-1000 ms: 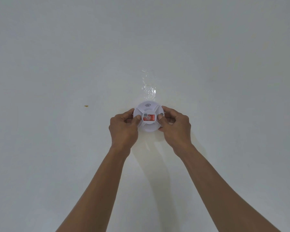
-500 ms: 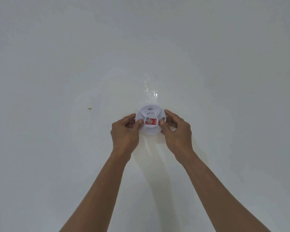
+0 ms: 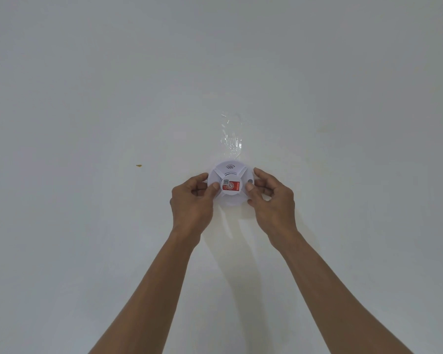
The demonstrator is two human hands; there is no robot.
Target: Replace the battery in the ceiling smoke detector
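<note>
A round white smoke detector (image 3: 230, 172) sits on the white ceiling, with a red and white label (image 3: 231, 186) at its centre and a wave symbol near its far edge. My left hand (image 3: 192, 203) grips its left rim, thumb on the face and fingers curled behind the edge. My right hand (image 3: 271, 200) grips the right rim the same way, thumb beside a small grey button (image 3: 250, 180). The hands hide the detector's sides. No battery is in view.
A strip of clear crinkled tape (image 3: 231, 139) sticks to the ceiling just beyond the detector. A small yellow-brown speck (image 3: 138, 165) marks the ceiling to the left. Plain white ceiling (image 3: 87, 85) fills the rest of the view.
Both hands have stayed on the detector's rim. The right hand has shifted slightly, its fingers spreading a little and uncovering the grey button. The detector sits slightly lower in view.
</note>
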